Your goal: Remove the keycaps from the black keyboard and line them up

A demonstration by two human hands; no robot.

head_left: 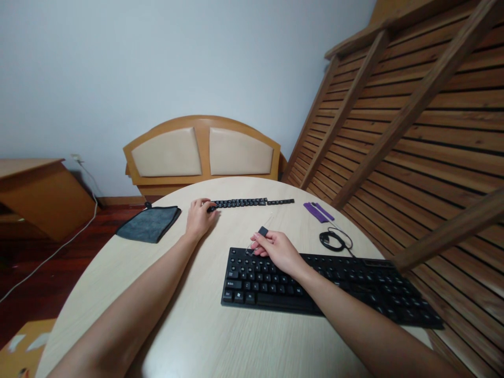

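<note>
At the left end of the rows of loose black keycaps (240,202), my left hand (200,216) has its fingers closed around a dark keycap (211,208). My right hand (275,248) is closed on a wire keycap puller (263,231) with a small dark handle, held over the upper left part of the black keyboard (275,299). One wire end of the puller points away from me. The other reaches down to the top rows of the keyboard, where a keycap seems to sit near it. Several key positions there show bare switches.
A grey cloth (149,224) lies at the left of the round table (205,325). On the right are purple strips (316,212), a thin light stick and a coiled black cable (333,241). A wooden slatted frame (413,147) leans beside the table.
</note>
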